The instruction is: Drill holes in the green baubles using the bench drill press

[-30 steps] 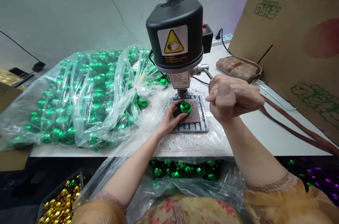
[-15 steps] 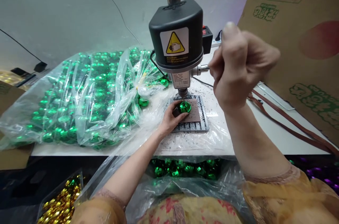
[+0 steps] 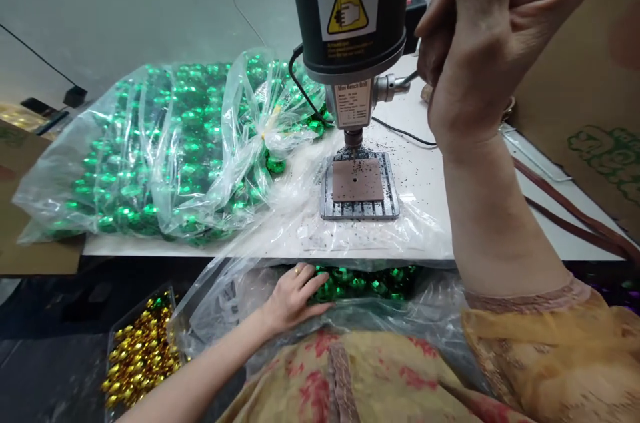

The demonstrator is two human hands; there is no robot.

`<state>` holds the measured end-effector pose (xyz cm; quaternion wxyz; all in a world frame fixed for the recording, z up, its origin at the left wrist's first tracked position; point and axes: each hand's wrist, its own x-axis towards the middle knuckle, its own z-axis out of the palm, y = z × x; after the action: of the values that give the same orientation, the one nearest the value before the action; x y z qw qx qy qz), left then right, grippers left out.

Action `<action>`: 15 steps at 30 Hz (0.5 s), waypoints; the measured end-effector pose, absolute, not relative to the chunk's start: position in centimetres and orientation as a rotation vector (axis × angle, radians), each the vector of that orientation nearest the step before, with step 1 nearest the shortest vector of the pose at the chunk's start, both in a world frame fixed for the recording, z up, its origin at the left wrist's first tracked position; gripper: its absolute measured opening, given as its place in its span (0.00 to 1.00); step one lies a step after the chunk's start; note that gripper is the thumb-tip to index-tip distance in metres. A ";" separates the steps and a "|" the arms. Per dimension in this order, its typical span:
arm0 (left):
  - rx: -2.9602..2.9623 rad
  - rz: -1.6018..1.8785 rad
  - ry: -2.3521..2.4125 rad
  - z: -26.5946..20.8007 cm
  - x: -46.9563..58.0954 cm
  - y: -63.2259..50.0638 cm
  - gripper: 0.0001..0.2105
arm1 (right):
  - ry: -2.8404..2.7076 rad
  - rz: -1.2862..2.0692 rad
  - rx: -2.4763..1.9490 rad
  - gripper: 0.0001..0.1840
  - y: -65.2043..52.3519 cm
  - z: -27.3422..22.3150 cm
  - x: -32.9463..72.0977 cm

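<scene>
A small black bench drill (image 3: 350,16) stands on the table, with its bit above a pinkish-brown square board (image 3: 357,191) that has a hole in it. The board lies on the slotted metal base (image 3: 345,209), and no ball is on it. My right hand (image 3: 500,43) is raised and closed around the drill's feed lever (image 3: 411,79); its grip end is hidden in the fist. At the table's front edge my left hand (image 3: 297,293) rests, fingers apart, on shiny green faceted balls (image 3: 375,281) in an open clear plastic bag (image 3: 440,296) at my lap.
A large tied clear bag of green balls (image 3: 190,149) takes up the table's left. Dark shavings litter the surface around the base. Brown straps (image 3: 560,196) and a cardboard box (image 3: 575,76) are at right. Gold balls (image 3: 143,353) fill a container below left.
My left hand has left the board with the green ball and come down to the bag at my lap. My right hand stays on the lever. The view has shifted closer.
</scene>
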<state>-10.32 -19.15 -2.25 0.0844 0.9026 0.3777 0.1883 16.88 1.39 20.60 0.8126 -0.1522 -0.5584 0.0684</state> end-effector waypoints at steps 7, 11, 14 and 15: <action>1.990 -0.169 1.514 -6.5 -11.2 -24.1 0.37 | -1.270 0.277 -0.568 0.28 0.6 22.1 17.2; 1.839 -0.191 1.535 -5.7 -10.9 -24.4 0.48 | -1.286 0.400 -0.552 0.26 0.6 22.7 17.4; 1.815 -0.237 1.512 -4.8 -11.1 -24.8 0.46 | -1.299 0.416 -0.562 0.25 0.7 23.1 17.6; 1.818 -0.244 1.504 -4.5 -11.2 -25.0 0.45 | -1.301 0.408 -0.575 0.25 0.9 23.2 17.8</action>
<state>-11.15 -24.99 -4.52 0.3755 0.7102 0.5878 -0.0952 17.77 0.89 23.18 0.7384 -0.2618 -0.5929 0.1858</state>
